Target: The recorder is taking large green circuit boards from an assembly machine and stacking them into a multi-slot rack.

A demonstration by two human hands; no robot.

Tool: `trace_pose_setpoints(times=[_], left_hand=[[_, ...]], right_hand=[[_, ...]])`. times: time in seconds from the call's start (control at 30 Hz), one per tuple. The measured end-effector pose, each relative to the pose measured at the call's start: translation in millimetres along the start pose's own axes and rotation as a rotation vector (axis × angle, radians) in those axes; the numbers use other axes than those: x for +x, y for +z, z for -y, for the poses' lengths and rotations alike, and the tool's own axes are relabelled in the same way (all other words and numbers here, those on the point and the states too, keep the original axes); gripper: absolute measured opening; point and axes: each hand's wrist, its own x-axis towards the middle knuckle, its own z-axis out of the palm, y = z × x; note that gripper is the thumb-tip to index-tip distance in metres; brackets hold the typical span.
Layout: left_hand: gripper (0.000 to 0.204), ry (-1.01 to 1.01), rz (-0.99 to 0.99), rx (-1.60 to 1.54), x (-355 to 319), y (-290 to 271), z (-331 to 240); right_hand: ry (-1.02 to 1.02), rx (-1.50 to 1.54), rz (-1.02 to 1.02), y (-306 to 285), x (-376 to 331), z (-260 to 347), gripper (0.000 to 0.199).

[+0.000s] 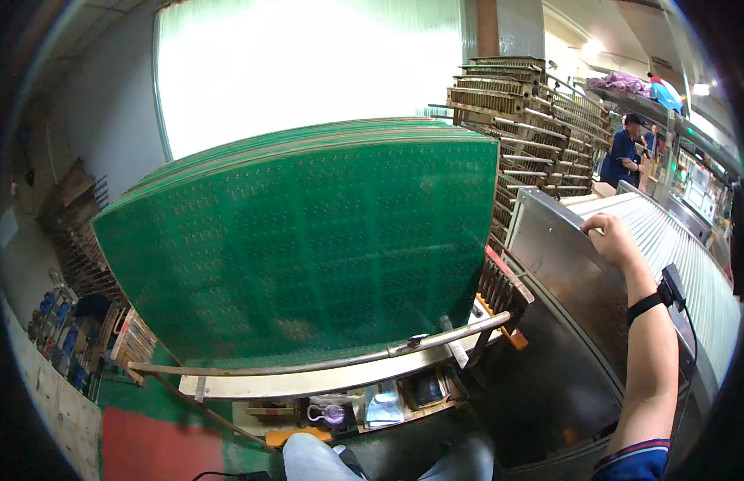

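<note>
At the top edge of a steel machine housing [564,264], the person's right hand [611,239] rests with fingers curled loosely over the rim, gripping nothing else; a black strap with a small device [664,295] sits on that wrist. The left hand is out of view. Just beyond the hand runs a roller conveyor [677,240] of pale rods. A finger straying from the rim onto those rods could, I judge, get pinched if they turn.

Well to the hand's left stands one rack of green circuit panels [308,248], upright and packed too tight to count, behind one wooden rail [324,365]. Leaning on that rail might tip panels forward. Farther off is one stack of empty racks [520,120], with one co-worker [626,152] beside it.
</note>
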Motion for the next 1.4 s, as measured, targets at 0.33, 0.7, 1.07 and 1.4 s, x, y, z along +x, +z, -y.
trace_pose_setpoints(times=[0.33,0.7,1.07,1.4], left_hand=[[0.038,-0.001,-0.052,0.093,-5.1,1.9,-5.3],[0.041,-0.141,0.013,0.02,-18.6,-17.8,-46.0],[0.042,-0.041,-0.002,-0.044,-9.0,-4.8,-11.9],[0.051,-0.222,0.074,-0.134,-22.7,-19.0,-55.9]], right_hand=[[-0.105,-0.007,-0.023,-1.7,-5.1,12.1,0.018],[-0.036,-0.085,-0.059,-2.0,-5.1,10.2,0.018],[-0.087,-0.082,-0.009,-2.9,-6.9,17.3,0.02],[-0.118,-0.13,-0.047,-2.2,-9.9,18.1,0.018]])
